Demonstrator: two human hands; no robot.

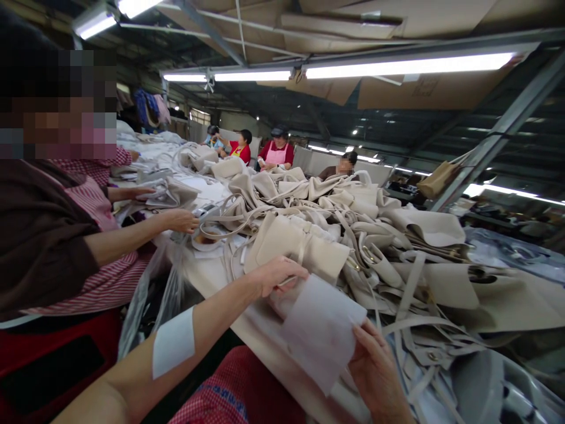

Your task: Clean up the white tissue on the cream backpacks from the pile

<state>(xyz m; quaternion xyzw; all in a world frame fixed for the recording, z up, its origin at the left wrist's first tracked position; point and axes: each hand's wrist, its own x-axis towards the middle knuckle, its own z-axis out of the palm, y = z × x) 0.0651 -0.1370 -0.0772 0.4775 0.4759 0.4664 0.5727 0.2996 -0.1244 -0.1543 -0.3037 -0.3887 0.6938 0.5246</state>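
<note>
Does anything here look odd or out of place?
Yes: a white rectangular patch lies against the camera wearer's left forearm, an unusual spot, while the left hand and right hand hold a translucent sheet. I can't tell what the patch is.

A long tube light (410, 65) runs across the upper right of the frame, and more lamps (96, 25) glow at the upper left. Brown cardboard (424, 91) is spread overhead among metal bars. A slanting metal post (507, 123) crosses the right side. Behind it stretches a dark roof (424, 126). Clothes (148, 108) hang at the upper left.
</note>
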